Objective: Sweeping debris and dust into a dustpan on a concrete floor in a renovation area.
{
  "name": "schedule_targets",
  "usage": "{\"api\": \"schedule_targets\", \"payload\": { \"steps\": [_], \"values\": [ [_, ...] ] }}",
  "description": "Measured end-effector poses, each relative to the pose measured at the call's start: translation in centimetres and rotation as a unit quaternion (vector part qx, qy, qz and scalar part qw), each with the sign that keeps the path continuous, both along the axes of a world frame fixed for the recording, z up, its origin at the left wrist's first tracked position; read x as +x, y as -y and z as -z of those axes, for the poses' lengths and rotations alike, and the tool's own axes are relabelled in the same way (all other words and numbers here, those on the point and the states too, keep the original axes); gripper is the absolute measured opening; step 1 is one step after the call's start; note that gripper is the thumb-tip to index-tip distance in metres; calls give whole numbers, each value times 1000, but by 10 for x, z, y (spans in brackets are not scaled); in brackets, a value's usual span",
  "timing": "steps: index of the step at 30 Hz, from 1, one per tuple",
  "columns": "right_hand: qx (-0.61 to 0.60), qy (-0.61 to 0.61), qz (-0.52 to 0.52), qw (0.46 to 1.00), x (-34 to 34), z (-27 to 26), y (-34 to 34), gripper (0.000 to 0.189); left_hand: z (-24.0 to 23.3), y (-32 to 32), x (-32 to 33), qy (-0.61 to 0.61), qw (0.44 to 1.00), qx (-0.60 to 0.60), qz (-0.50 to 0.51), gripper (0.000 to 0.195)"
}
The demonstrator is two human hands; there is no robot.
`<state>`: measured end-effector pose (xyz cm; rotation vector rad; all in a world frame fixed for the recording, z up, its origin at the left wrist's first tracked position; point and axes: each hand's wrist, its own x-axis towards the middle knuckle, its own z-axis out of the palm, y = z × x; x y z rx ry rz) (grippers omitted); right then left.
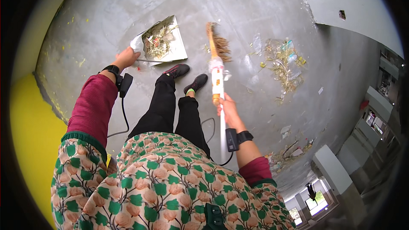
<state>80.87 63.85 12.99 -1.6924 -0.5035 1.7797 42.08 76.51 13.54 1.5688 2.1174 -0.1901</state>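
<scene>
My left hand [127, 57] grips the near left edge of a makeshift dustpan [179, 43], a pale flat-bottomed scoop with straw and litter [157, 43] in it. My right hand [228, 107] is closed around the white handle of a broom [218, 80], whose joint is wrapped in tape and plastic. The broom's brown bristles [221, 46] point right, over the concrete floor between the dustpan and a pile of straw and plastic scraps [286, 64]. The bristles and the pile are apart. Whether the bristles touch the floor I cannot tell.
A yellow-painted wall [28, 127] runs along the left. More rubble and litter [292, 153] lies at the lower right, near a pillar [332, 166]. A low pale wall [348, 6] stands at the upper right. A person [311, 191] is far off. Cables hang from both wrist devices.
</scene>
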Motion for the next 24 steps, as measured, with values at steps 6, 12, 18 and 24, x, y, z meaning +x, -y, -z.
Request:
{"api": "schedule_targets", "payload": {
  "steps": [6,12,18,24],
  "values": [
    [-36,-84,-11,996,-5,-30,36,46,-1,2,-3,13,1000,1,19,49],
    [-56,-3,97,994,61,-28,98,43,3,2,-2,20,1000,-7,13,45],
    [-118,-42,213,969,87,31,89,22,7,-6,12,11,1000,-14,23,47],
    [-59,-120,91,987,0,2,20,27,4,-10,13,13,1000,-24,12,48]
  ]
}}
